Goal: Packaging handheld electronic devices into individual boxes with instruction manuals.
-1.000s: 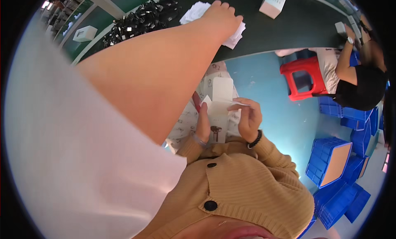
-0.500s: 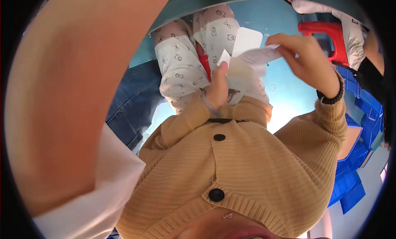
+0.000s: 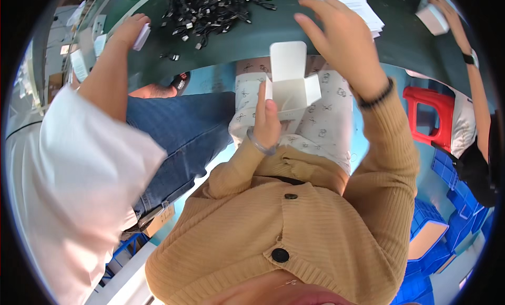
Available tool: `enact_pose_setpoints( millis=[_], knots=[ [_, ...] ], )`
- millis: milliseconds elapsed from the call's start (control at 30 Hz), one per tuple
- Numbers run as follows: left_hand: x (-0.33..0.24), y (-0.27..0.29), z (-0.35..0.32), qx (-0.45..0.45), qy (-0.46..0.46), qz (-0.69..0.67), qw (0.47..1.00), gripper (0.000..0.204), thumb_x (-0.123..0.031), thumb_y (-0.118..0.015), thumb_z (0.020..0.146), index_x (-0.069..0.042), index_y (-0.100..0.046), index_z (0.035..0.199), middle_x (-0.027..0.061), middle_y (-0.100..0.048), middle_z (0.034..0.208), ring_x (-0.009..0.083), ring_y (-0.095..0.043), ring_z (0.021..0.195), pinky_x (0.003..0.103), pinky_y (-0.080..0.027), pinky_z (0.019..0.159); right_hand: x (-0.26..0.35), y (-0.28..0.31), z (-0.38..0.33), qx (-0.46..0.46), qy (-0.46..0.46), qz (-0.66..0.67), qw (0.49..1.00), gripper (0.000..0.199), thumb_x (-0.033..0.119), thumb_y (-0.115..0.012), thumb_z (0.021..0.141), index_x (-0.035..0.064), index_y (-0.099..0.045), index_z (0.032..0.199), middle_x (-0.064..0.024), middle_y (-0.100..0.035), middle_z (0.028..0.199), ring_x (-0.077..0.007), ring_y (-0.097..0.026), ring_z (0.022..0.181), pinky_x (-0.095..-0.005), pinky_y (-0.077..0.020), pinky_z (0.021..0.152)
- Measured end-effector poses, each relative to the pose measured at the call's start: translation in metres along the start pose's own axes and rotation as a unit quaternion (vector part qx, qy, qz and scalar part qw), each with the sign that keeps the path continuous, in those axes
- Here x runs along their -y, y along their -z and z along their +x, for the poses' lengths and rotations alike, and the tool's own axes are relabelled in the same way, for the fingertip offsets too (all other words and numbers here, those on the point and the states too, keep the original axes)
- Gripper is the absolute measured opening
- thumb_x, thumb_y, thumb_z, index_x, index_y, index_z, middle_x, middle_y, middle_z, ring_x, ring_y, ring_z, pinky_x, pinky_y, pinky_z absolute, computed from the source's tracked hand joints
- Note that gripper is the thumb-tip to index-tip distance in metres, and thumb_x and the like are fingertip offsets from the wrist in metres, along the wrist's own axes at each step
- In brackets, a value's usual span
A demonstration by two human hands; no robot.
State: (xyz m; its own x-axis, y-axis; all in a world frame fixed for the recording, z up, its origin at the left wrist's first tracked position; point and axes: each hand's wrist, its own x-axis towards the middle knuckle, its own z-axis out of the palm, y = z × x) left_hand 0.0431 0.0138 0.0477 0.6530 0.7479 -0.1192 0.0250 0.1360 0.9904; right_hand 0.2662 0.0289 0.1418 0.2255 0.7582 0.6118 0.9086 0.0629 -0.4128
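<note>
Over my lap, my left hand [image 3: 268,120] is closed around the side of a small white box [image 3: 291,89]. The lid and a side flap of the box stand up, leaving its top uncovered; what lies inside is hard to make out. My right hand [image 3: 344,39] is raised above the table's near edge with fingers spread and nothing in them. Just beyond it, partly behind the fingers, a stack of printed white papers [image 3: 363,13] rests on the table.
On the dark green table [image 3: 252,42] lies a heap of black cables [image 3: 208,10]. At left a co-worker's hand [image 3: 129,31] holds a small white box; at right another's hand [image 3: 447,8] touches a white box [image 3: 433,19]. A red stool [image 3: 413,113] and blue bins [image 3: 426,218] stand at right.
My right hand has left the box and moved up to the table beside the papers; the slip it held is out of sight. The view now takes in the table. The co-worker's left-side arm has withdrawn.
</note>
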Motion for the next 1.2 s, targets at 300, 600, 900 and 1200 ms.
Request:
enact_pose_setpoints(
  millis=[300, 600, 900, 1200],
  knots=[
    [0.009, 0.018, 0.012, -0.143, -0.158, 0.090, 0.973, 0.088, -0.069, -0.025, 0.089, 0.008, -0.028, 0.132, 0.0166, -0.045, 0.118, 0.0221, -0.045, 0.109, 0.033, -0.035, 0.095, -0.018, -0.057, 0.025, 0.124, -0.057, -0.006, 0.991, 0.012, 0.013, -0.061, 0.077, 0.0010, -0.060, 0.077, -0.0178, -0.061, 0.076, -0.0347, -0.061, 0.073, -0.0442, -0.0485, 0.064],
    [0.018, 0.018, 0.023, -0.087, -0.177, 0.052, 0.979, 0.095, -0.075, -0.035, 0.083, 0.008, -0.029, 0.129, 0.0150, -0.047, 0.116, 0.0209, -0.049, 0.107, 0.033, -0.040, 0.092, 0.032, 0.054, -0.022, 0.179, 0.022, 0.133, 0.975, 0.025, -0.001, -0.070, 0.071, 0.0040, -0.067, 0.095, -0.0035, -0.068, 0.095, -0.0063, -0.058, 0.060, -0.0199, -0.0412, 0.048],
    [-0.016, -0.013, 0.011, -0.039, -0.139, -0.154, 0.977, 0.118, -0.082, -0.047, 0.071, 0.003, -0.007, 0.142, 0.0167, -0.030, 0.143, 0.0256, -0.035, 0.130, 0.040, -0.031, 0.105, 0.046, 0.042, -0.051, 0.203, 0.099, 0.087, 0.970, 0.073, 0.033, -0.083, 0.058, 0.0101, -0.057, 0.122, -0.0197, -0.046, 0.132, -0.0329, -0.055, 0.106, -0.0366, -0.0492, 0.077],
    [-0.084, 0.013, 0.034, 0.215, -0.256, 0.112, 0.936, 0.101, -0.059, -0.067, 0.075, -0.002, -0.022, 0.144, 0.0167, -0.026, 0.145, 0.0274, -0.026, 0.135, 0.042, -0.023, 0.110, -0.001, 0.077, -0.108, 0.034, -0.172, 0.122, 0.977, 0.103, 0.012, -0.076, 0.070, 0.0025, -0.010, 0.148, -0.0160, -0.021, 0.149, -0.0276, -0.032, 0.131, -0.0388, -0.0294, 0.106]
  ],
)
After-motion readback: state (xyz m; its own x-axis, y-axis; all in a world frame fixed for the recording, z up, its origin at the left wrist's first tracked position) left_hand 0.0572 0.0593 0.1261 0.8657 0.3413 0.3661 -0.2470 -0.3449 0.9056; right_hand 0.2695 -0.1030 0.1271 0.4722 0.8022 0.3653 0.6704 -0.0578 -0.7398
